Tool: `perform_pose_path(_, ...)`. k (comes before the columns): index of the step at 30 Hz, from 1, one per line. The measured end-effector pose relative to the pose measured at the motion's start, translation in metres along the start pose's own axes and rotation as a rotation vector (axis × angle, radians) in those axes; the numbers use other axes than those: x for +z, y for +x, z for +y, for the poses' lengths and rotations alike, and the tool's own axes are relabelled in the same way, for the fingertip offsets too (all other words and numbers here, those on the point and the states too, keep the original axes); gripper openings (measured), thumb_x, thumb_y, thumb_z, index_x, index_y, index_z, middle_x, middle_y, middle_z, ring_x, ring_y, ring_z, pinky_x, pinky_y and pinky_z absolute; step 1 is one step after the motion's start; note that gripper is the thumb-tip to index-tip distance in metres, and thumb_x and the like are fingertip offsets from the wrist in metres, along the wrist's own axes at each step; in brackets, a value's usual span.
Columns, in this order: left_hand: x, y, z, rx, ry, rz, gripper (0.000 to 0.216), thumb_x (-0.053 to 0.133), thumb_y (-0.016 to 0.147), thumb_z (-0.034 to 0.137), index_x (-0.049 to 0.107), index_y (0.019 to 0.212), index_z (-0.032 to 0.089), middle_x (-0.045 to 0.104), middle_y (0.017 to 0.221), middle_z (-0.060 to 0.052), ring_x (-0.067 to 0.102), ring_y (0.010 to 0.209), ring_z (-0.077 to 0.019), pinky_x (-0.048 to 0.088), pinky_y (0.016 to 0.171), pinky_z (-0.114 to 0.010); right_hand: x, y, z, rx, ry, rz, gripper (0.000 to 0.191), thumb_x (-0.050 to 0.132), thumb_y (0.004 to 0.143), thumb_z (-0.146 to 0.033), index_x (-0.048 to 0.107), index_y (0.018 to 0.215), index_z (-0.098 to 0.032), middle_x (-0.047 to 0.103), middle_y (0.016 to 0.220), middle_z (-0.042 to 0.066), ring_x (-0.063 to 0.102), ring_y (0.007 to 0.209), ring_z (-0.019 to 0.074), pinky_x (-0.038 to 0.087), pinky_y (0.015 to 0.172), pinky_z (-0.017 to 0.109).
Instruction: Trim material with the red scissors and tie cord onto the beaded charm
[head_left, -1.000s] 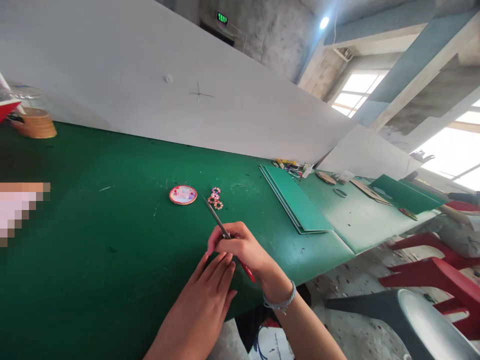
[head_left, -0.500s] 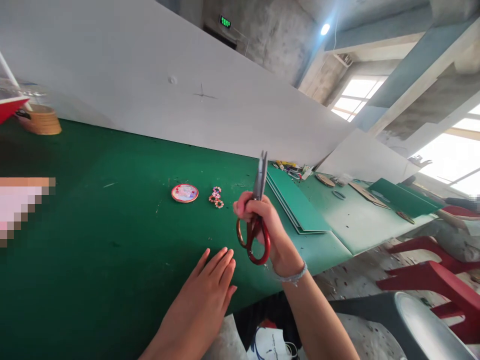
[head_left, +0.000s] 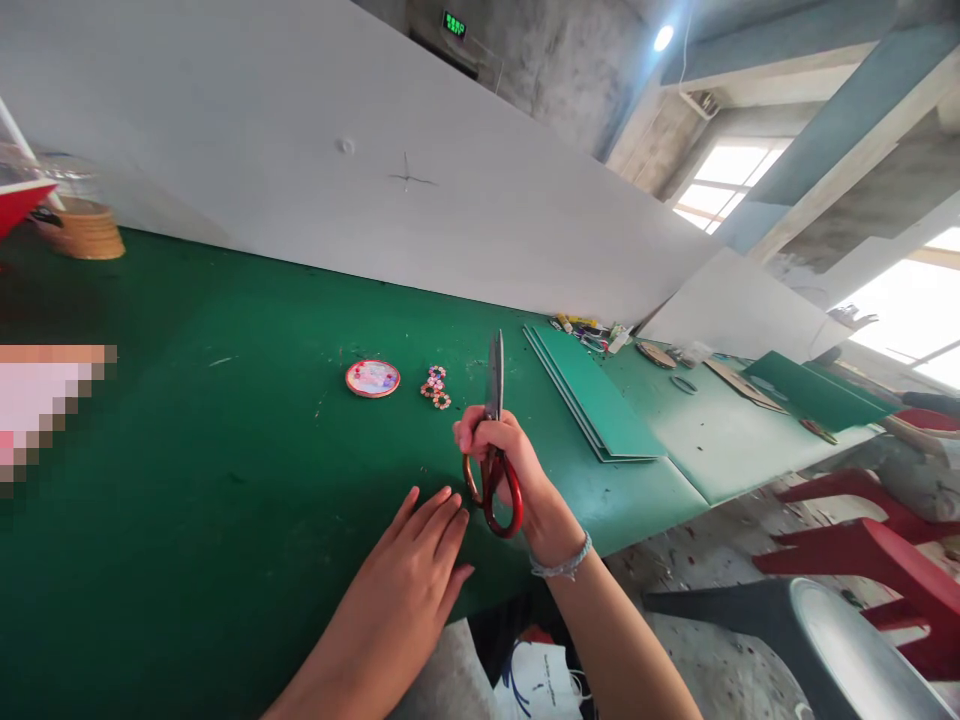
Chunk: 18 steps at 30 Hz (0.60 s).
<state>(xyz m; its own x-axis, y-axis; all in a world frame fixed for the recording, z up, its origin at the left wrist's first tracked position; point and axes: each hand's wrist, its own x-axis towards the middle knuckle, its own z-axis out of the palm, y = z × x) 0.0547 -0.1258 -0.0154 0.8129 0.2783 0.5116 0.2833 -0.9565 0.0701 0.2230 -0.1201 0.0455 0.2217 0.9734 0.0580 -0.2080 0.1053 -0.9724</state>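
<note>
My right hand [head_left: 499, 450] is closed round a pair of red-handled scissors [head_left: 495, 385], held above the table with the shut blades pointing up and away from me. My left hand [head_left: 416, 575] lies flat on the green table [head_left: 187, 480] near its front edge, fingers stretched out and holding nothing. Farther back on the table lie a small round pink-and-red disc [head_left: 373, 378] and a little cluster of coloured beads [head_left: 436, 386].
A stack of green mats [head_left: 592, 400] lies to the right, with pens and wooden pieces [head_left: 739, 385] beyond. A white board [head_left: 337, 170] walls the table's far side. A woven basket [head_left: 81, 232] stands far left. Red stools [head_left: 877, 540] and a grey stool [head_left: 840, 640] stand right.
My right hand has lifted the scissors off the table and turned them blades-up, then lowered them slightly. My left hand has stayed flat on the table.
</note>
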Motion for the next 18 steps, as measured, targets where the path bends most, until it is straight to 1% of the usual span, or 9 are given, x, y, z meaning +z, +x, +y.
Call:
perform_pose_path(3,0.003,0.000,-0.001,-0.010,-0.007,-0.004,0.037,0.039,0.099,0.030,0.065,0.118,0.012,0.066,0.128,-0.012,0.057,0.125,-0.0250,0.047,0.107,-0.047,0.001,0.002,0.000,0.005,-0.025,-0.009,0.013,0.049,0.058,-0.011,0.060,0.052,-0.016,0.031,0.047,-0.003,0.024,0.052,0.0110,0.013,0.050,0.030)
perform_pose_path(5,0.003,0.000,-0.002,-0.008,-0.011,0.011,0.036,0.040,0.098,0.030,0.066,0.116,0.012,0.068,0.127,-0.011,0.058,0.123,-0.0251,0.048,0.105,-0.046,0.002,0.005,-0.008,0.009,-0.025,-0.008,0.013,0.050,0.058,-0.012,0.060,0.052,-0.016,0.030,0.046,-0.004,0.023,0.050,0.0107,0.012,0.049,0.030)
perform_pose_path(7,0.003,0.001,-0.002,-0.004,-0.012,0.027,0.036,0.041,0.097,0.031,0.066,0.116,0.013,0.068,0.126,-0.010,0.060,0.121,-0.0244,0.051,0.102,-0.045,0.002,0.008,-0.019,-0.025,0.008,0.001,0.012,0.050,0.058,-0.013,0.058,0.050,-0.017,0.029,0.046,-0.004,0.022,0.049,0.0101,0.011,0.049,0.029)
perform_pose_path(10,0.001,0.002,-0.001,-0.008,0.000,0.000,0.034,0.042,0.096,0.029,0.066,0.116,0.014,0.067,0.128,-0.009,0.060,0.121,-0.0236,0.051,0.102,-0.044,0.002,0.013,-0.031,-0.096,0.047,0.003,0.013,0.050,0.059,-0.013,0.057,0.049,-0.017,0.026,0.044,-0.005,0.020,0.047,0.0093,0.012,0.049,0.028)
perform_pose_path(12,0.001,0.001,-0.001,-0.012,0.015,-0.021,0.035,0.042,0.096,0.028,0.066,0.116,0.013,0.067,0.129,-0.010,0.059,0.123,-0.0243,0.050,0.103,-0.046,0.001,0.014,-0.027,-0.076,0.045,-0.015,0.013,0.049,0.060,-0.014,0.057,0.049,-0.017,0.027,0.044,-0.005,0.021,0.047,0.0095,0.011,0.049,0.028)
perform_pose_path(15,0.003,0.000,-0.001,-0.013,0.023,-0.016,0.037,0.041,0.097,0.031,0.066,0.117,0.013,0.067,0.128,-0.010,0.058,0.124,-0.0250,0.049,0.104,-0.047,0.000,0.012,-0.010,0.001,0.029,-0.034,0.013,0.048,0.058,-0.012,0.056,0.049,-0.017,0.029,0.045,-0.004,0.022,0.047,0.0100,0.011,0.048,0.029)
perform_pose_path(18,0.003,0.000,-0.002,0.002,0.017,0.004,0.037,0.042,0.097,0.033,0.067,0.117,0.014,0.068,0.127,-0.009,0.059,0.123,-0.0244,0.050,0.102,-0.046,-0.003,0.008,0.000,0.003,0.032,-0.008,0.013,0.048,0.058,-0.011,0.056,0.050,-0.017,0.031,0.047,-0.003,0.025,0.050,0.0109,0.012,0.049,0.029)
